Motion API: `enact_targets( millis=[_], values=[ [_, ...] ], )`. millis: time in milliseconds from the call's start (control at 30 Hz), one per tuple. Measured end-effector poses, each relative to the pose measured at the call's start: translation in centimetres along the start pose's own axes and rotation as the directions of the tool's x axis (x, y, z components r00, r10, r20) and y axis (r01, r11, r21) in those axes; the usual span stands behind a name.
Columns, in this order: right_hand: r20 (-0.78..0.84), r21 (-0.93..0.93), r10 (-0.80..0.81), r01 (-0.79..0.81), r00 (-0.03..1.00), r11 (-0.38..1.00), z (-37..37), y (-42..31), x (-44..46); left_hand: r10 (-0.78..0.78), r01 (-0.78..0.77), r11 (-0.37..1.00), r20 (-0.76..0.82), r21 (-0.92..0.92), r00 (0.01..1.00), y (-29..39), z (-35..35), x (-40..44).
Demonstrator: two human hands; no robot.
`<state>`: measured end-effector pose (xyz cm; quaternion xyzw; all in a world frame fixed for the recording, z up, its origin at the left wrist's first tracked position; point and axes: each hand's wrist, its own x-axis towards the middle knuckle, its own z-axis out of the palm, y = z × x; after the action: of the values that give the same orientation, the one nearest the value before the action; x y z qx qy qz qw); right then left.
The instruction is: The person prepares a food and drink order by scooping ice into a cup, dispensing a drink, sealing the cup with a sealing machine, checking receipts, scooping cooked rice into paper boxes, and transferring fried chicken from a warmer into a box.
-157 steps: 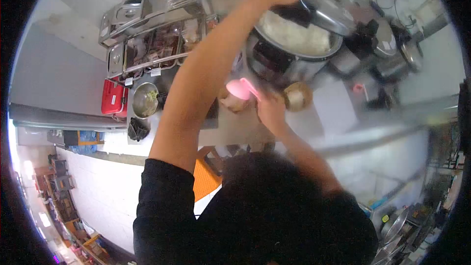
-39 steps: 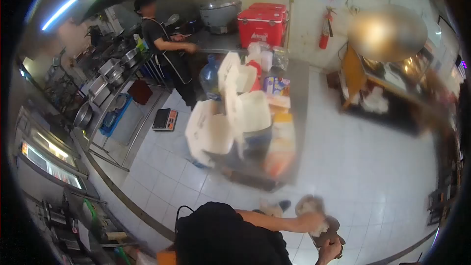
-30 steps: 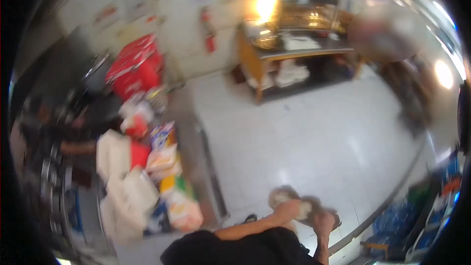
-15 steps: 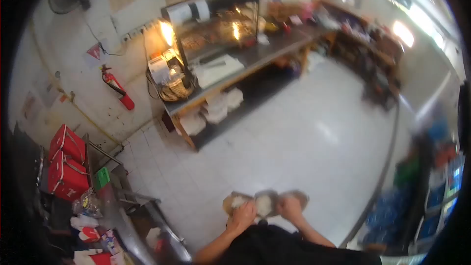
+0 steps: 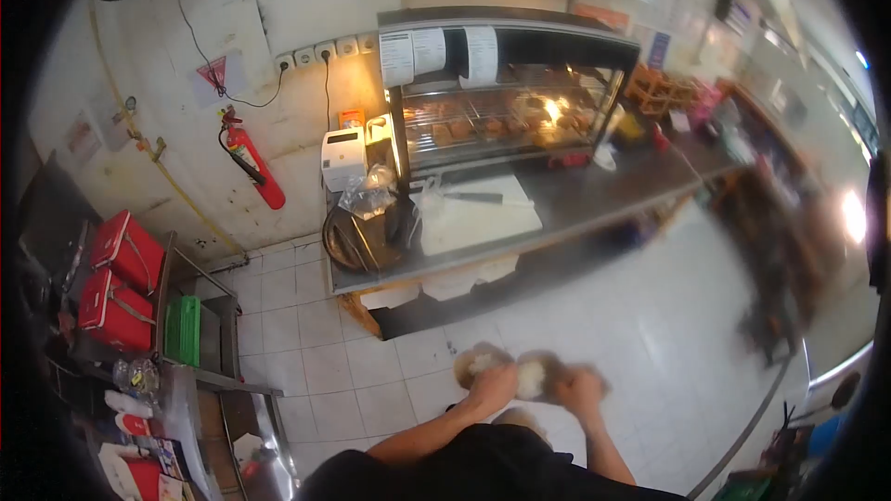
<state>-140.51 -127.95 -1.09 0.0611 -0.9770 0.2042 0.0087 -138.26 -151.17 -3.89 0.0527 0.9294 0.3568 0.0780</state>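
In front of my body, low in the view, are brown open containers with white food that looks like rice. My left hand (image 5: 494,388) is closed on the left container (image 5: 471,361), fingers wrapped at its near edge. Between my hands shows a second portion of white food (image 5: 531,378). My right hand (image 5: 579,389) is closed on the brown container (image 5: 601,384) at the right. The containers are blurred, so their exact edges are unclear. Both are held above the tiled floor.
Ahead stands a counter (image 5: 631,187) with a lit glass display case (image 5: 501,121), a white cutting board (image 5: 483,218) with a knife, and a white printer (image 5: 344,160). A fire extinguisher (image 5: 257,164) hangs on the wall. Red boxes (image 5: 115,312) and a green crate (image 5: 184,330) are at left.
The pink scoop and cooking pot have left the view. My view has swung past the worktable to the display counter, now closer. Both hands hold the brown containers, which were first seen 1.3 seconds ago.
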Motion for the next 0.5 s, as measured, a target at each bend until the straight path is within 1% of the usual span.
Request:
enact_targets(
  millis=[33, 67, 100, 133, 167, 200, 233, 267, 300, 333, 367, 400, 433, 467, 500],
  values=[
    [0.003, -0.027, -0.04, 0.04, 0.999, 0.999, 0.8, 3.1, 4.2, -0.018, 0.018, 1.0, -0.011, -0.001, 1.0, 0.9, -1.0, 4.0],
    [0.042, -0.108, -0.007, 0.011, 0.999, 0.994, -2.6, 1.2, 8.5, 0.019, -0.019, 1.0, -0.02, -0.006, 1.0, 2.3, -2.2, 8.1],
    [0.002, -0.087, -0.063, 0.063, 0.998, 0.994, -3.0, 2.5, 12.5, 0.058, -0.058, 0.998, -0.032, -0.01, 0.998, 3.7, -3.6, 12.0],
    [-0.04, -0.068, -0.126, 0.124, 0.991, 0.99, -3.4, 4.2, 16.8, 0.036, -0.037, 0.999, -0.053, -0.018, 0.998, 5.1, -5.3, 16.0],
    [-0.025, -0.073, -0.163, 0.161, 0.986, 0.984, -3.4, 5.6, 21.2, 0.08, -0.085, 0.994, -0.071, -0.065, 0.994, 6.4, -6.9, 19.9],
    [-0.054, -0.068, -0.162, 0.158, 0.985, 0.985, -3.4, 7.0, 25.5, 0.117, -0.127, 0.985, -0.095, -0.114, 0.989, 7.2, -7.2, 23.6],
    [-0.072, -0.066, -0.163, 0.158, 0.984, 0.985, -3.6, 8.5, 29.4, 0.075, -0.092, 0.987, -0.125, -0.135, 0.989, 7.0, -5.5, 27.7],
    [-0.037, -0.08, -0.216, 0.213, 0.976, 0.974, -4.4, 9.6, 33.8, 0.011, -0.026, 0.995, -0.15, -0.097, 0.989, 6.6, -3.4, 32.8],
    [-0.024, -0.176, -0.206, 0.199, 0.978, 0.964, -4.8, 9.8, 38.5, -0.047, 0.04, 0.998, -0.177, -0.045, 0.983, 6.3, -2.7, 37.6],
    [-0.007, -0.266, -0.179, 0.171, 0.984, 0.949, -4.8, 10.4, 41.7, -0.092, 0.082, 0.995, -0.194, -0.059, 0.977, 7.0, -2.6, 40.7],
    [0.021, -0.26, -0.213, 0.211, 0.977, 0.942, -4.2, 12.0, 45.3, -0.042, 0.015, 0.993, -0.237, -0.115, 0.971, 7.7, -3.1, 43.9],
    [-0.045, -0.216, -0.333, 0.316, 0.942, 0.924, -2.9, 14.4, 49.9, 0.014, -0.062, 0.986, -0.291, -0.154, 0.957, 8.0, -3.9, 47.4],
    [-0.114, -0.176, -0.436, 0.414, 0.893, 0.893, -1.8, 16.6, 53.8, -0.016, -0.034, 0.987, -0.311, -0.154, 0.95, 8.2, -3.8, 50.7],
    [-0.184, -0.146, -0.526, 0.506, 0.83, 0.85, -1.9, 16.8, 56.7, -0.085, 0.037, 0.985, -0.292, -0.168, 0.953, 8.4, -3.5, 54.0],
    [-0.154, -0.033, -0.494, 0.495, 0.856, 0.868, -2.9, 16.8, 59.6, -0.152, 0.102, 0.977, -0.273, -0.187, 0.95, 8.4, -3.7, 56.8]
  ],
)
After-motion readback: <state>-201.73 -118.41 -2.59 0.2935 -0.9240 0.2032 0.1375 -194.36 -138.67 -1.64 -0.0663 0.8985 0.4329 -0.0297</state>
